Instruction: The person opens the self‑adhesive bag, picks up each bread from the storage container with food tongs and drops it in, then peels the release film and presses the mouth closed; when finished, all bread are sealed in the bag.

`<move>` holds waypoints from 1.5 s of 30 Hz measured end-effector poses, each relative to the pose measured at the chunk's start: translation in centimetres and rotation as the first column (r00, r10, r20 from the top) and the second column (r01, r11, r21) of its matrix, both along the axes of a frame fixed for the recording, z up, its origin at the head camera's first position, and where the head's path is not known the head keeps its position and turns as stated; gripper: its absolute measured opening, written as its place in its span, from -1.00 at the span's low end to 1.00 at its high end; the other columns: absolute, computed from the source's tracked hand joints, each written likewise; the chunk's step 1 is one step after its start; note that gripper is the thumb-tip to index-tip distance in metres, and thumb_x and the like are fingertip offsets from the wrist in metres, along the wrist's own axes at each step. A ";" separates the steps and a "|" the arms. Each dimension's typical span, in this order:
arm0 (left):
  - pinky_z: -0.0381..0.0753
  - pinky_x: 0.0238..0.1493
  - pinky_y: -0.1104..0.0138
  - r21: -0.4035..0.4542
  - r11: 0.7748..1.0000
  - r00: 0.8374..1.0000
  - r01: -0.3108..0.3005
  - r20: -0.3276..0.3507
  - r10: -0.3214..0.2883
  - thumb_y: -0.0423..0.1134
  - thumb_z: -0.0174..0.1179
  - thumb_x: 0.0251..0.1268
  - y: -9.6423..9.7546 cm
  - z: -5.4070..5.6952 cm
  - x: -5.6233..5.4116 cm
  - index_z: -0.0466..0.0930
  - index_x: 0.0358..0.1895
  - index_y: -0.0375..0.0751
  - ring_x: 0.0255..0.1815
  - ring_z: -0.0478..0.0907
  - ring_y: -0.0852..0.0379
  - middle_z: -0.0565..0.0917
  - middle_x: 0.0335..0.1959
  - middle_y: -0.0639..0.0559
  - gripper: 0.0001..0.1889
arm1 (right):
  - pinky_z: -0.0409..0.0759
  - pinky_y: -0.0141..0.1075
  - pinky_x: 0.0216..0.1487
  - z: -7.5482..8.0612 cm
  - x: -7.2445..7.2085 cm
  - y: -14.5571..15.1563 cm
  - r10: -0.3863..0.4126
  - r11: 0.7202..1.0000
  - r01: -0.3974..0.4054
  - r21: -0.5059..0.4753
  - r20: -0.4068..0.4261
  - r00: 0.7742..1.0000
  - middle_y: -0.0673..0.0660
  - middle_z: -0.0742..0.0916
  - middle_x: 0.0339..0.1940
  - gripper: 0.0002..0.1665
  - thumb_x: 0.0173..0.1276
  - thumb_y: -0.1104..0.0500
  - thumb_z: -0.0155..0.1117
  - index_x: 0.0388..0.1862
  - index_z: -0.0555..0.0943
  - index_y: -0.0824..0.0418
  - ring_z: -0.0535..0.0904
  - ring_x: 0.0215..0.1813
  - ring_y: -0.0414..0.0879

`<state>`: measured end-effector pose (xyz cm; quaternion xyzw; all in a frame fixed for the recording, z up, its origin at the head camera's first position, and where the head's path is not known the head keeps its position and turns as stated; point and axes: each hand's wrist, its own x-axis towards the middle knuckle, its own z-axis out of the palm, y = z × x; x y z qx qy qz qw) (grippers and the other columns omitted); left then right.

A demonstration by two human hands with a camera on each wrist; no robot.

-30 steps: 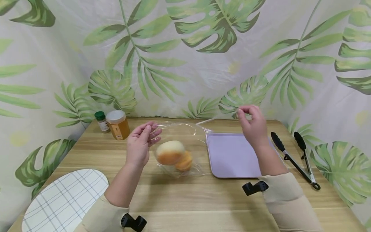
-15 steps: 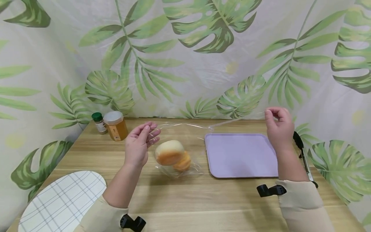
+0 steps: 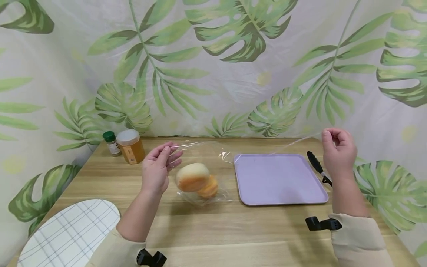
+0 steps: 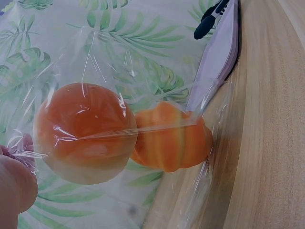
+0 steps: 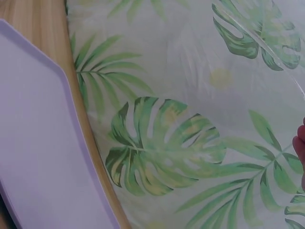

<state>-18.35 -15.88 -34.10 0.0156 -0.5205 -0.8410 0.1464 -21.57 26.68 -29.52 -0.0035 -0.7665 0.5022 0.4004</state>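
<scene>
My left hand (image 3: 156,168) pinches the upper edge of a clear plastic bag (image 3: 224,155) between thumb and fingers. Inside the bag lie a round bun (image 3: 192,177), browned on one side and pale on the other, and a smaller ridged orange bread roll (image 4: 174,138). The bag hangs above the table, left of the tray. Out to the right, above the tray's right side, my right hand (image 3: 339,154) pinches the end of a thin clear plastic strip (image 3: 295,142). Whether that strip still joins the bag, I cannot tell. Only some fingertips (image 5: 299,143) show in the right wrist view.
A lilac tray (image 3: 280,180) lies right of the bag. Black-tipped tongs (image 3: 315,162) lie beyond it, partly behind my right arm. A honey jar (image 3: 131,147) and a green-capped bottle (image 3: 111,144) stand at the back left. A checked oval mat (image 3: 71,231) lies front left.
My right hand has moved to the right, away from the bag, drawing the clear strip out with it. My left hand and the bag have barely moved.
</scene>
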 end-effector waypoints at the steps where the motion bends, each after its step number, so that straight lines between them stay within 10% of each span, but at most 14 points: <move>1: 0.75 -0.23 0.39 -0.001 1.000 1.000 -0.001 0.001 0.001 -0.29 0.02 0.51 0.0 0.0 0.0 0.67 -0.17 0.00 -0.28 0.76 0.25 0.79 -0.26 0.18 -0.80 | 0.41 -0.63 -0.13 0.0 0.2 0.2 0.001 1.000 -0.001 0.001 0.006 1.000 -0.32 0.52 -0.34 -0.77 0.42 0.20 0.20 -0.42 0.55 -0.13 0.42 -0.18 -0.42; 15: 0.75 -0.25 0.39 0.020 1.000 1.000 -0.005 -0.008 0.005 -0.30 0.04 0.50 0.1 -0.2 0.0 0.69 -0.18 -0.02 -0.29 0.76 0.23 0.79 -0.25 0.14 -0.80 | 0.38 -0.70 -0.41 -2.6 5.2 3.4 -0.049 0.998 0.041 0.056 0.139 0.989 -0.28 0.53 -0.47 -0.75 0.35 0.31 0.25 -0.47 0.60 -0.01 0.40 -0.39 -0.38; 22: 0.75 -0.25 0.40 0.020 1.000 1.000 0.002 -0.014 -0.001 -0.30 0.04 0.49 0.4 0.0 -0.1 0.68 -0.18 -0.02 -0.29 0.76 0.24 0.79 -0.26 0.15 -0.80 | 0.40 -0.70 -0.42 -5.8 8.1 5.1 -0.096 0.993 0.113 -0.033 0.315 0.944 -0.34 0.57 -0.48 -0.75 0.39 0.25 0.25 -0.44 0.62 -0.09 0.42 -0.41 -0.40; 37: 0.74 -0.28 0.41 0.020 1.000 1.000 -0.007 0.001 0.007 -0.30 0.06 0.49 0.5 -0.1 0.0 0.68 -0.17 -0.03 -0.30 0.76 0.24 0.79 -0.27 0.15 -0.82 | 0.34 -0.77 -0.37 -12.0 10.4 9.2 -0.212 0.947 0.079 0.311 0.422 0.882 -0.55 0.39 -0.42 -0.72 0.43 0.18 0.19 -0.17 0.64 0.43 0.28 -0.36 -0.67; 45: 0.74 -0.27 0.41 0.011 1.000 1.000 -0.006 0.007 0.006 -0.29 0.06 0.49 0.6 -0.1 0.0 0.67 -0.17 -0.04 -0.30 0.76 0.24 0.79 -0.27 0.14 -0.83 | 0.33 -0.48 -0.37 -13.6 10.7 11.2 -0.223 0.896 -0.050 0.442 0.543 0.810 0.33 0.66 -0.17 -0.60 0.54 0.08 0.03 -0.11 0.62 0.42 0.18 -0.34 -0.67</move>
